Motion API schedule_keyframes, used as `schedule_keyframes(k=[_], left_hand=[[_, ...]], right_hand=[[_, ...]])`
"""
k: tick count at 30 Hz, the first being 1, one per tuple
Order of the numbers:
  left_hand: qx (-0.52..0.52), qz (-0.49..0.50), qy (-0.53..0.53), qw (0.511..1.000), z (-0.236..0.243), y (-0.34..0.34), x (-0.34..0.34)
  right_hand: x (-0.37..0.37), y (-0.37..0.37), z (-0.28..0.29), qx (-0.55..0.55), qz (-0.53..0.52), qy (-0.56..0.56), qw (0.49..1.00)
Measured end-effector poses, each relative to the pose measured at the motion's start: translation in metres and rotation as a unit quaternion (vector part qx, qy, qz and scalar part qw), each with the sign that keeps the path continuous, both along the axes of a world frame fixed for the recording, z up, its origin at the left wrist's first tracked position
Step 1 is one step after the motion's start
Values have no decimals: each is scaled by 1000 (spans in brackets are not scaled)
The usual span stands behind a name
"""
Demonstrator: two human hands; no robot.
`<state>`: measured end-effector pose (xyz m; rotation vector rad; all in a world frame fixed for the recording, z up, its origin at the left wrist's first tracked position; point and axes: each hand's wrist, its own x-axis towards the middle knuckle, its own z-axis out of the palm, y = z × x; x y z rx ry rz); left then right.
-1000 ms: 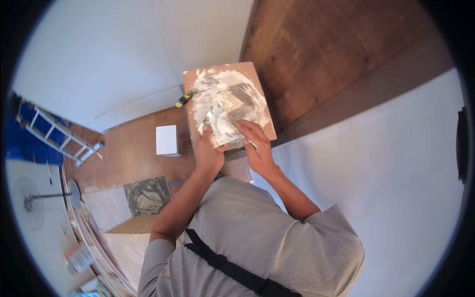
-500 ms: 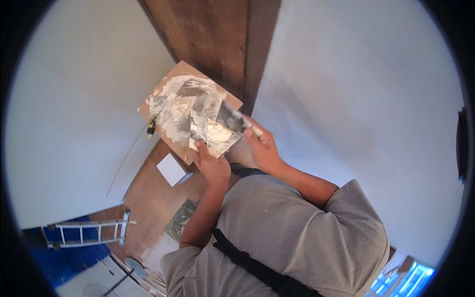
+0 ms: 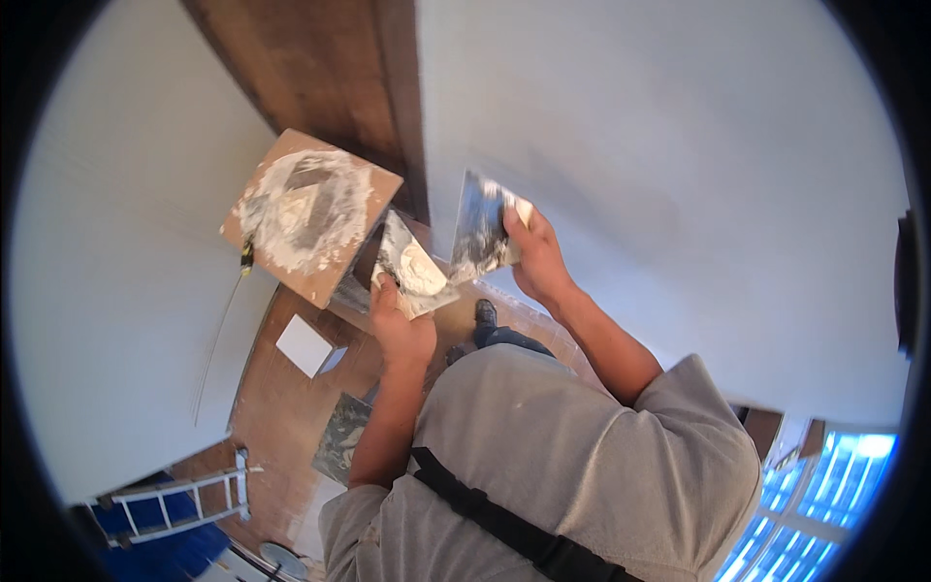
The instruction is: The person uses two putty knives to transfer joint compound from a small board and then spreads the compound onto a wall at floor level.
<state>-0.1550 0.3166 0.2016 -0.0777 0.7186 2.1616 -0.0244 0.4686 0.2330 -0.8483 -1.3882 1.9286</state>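
My left hand [image 3: 402,328] grips the lower corner of a small flat plate [image 3: 396,254], smeared grey, with a mound of cream-coloured putty [image 3: 421,273] on it. My right hand [image 3: 536,257] is closed round a wide putty knife [image 3: 480,225], its blade streaked with grey and cream and tilted up to the left. The blade's lower corner is close to the plate's right edge; whether they touch, I cannot tell. Beyond my left hand stands a brown board [image 3: 330,281] covered with spread putty.
A yellow and black tool [image 3: 246,257] lies at the board's left edge. Below are a white box [image 3: 304,345], a stained dark sheet [image 3: 341,438] and a ladder [image 3: 184,500]. The right wall [image 3: 679,175] rises close by, meeting a brown wooden panel [image 3: 320,68].
My right hand has swung the putty knife away from the board, up and to the right. My view has turned rightward, so the board sits further left. The left hand still holds the plate.
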Motion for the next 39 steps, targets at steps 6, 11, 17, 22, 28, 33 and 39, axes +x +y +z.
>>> schedule_keyframes(k=[6,11,17,22,28,33,39], left_hand=[[213,-372,-157,890,2,5,38],[-16,-366,-151,918,22,35,83],[-13,-325,38,945,6,67,144],[1,-249,261,933,3,91,263],[7,-321,264,910,16,108,395],[-8,-381,302,874,6,112,498],[23,-472,301,828,5,122,594]], right_hand=[[31,21,-14,-224,43,225,947],[121,16,-30,-158,74,86,981],[247,-9,-7,64,-148,-91,983],[316,-51,27,172,-426,-6,888],[410,-79,30,252,-489,-82,831],[512,-110,23,312,-475,-207,796],[606,-149,-35,325,-444,-405,730]])
